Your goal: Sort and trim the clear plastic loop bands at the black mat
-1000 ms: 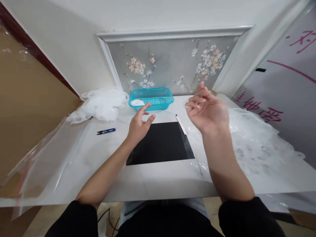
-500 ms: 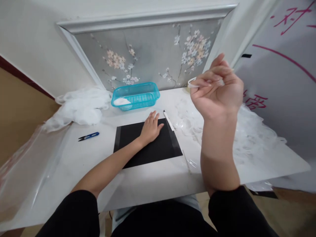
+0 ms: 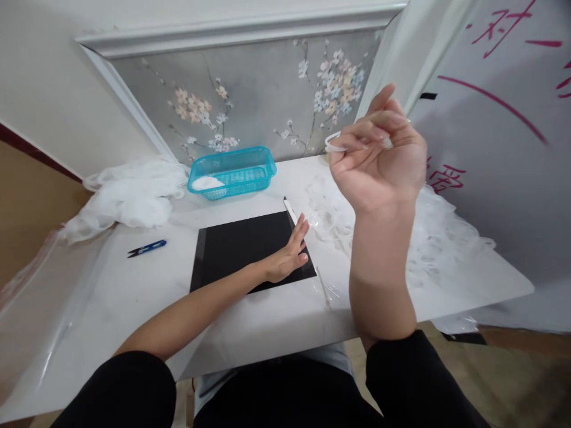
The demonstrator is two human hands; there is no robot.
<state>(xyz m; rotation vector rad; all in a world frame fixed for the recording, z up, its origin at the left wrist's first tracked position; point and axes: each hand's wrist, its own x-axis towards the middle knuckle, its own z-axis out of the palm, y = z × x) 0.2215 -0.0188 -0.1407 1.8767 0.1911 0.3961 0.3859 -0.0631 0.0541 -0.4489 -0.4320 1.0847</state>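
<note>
A black mat point(image 3: 236, 244) lies on the white table point(image 3: 267, 321). Over its right part is my left hand point(image 3: 288, 255), fingers spread, holding nothing. Raised at the right, palm toward the camera, my right hand point(image 3: 379, 154) has its fingers curled round a thin white loop point(image 3: 332, 142) that sticks out at the left of the fingers. Part of that loop is hidden by the fingers. A white pen point(image 3: 289, 209) with a dark tip lies by the mat's upper right corner, just beyond my left fingertips.
Behind the mat stands a blue basket point(image 3: 256, 189) with something white inside. Blue snips point(image 3: 147, 248) lie at the left. Translucent white loops are heaped at the left point(image 3: 138, 199) and right point(image 3: 437, 238). A clear plastic sheet point(image 3: 49, 309) covers the table's left end.
My left hand has moved toward the near right part of the mat and turned sideways. My right hand stays raised with the loop. The whole view has shifted slightly.
</note>
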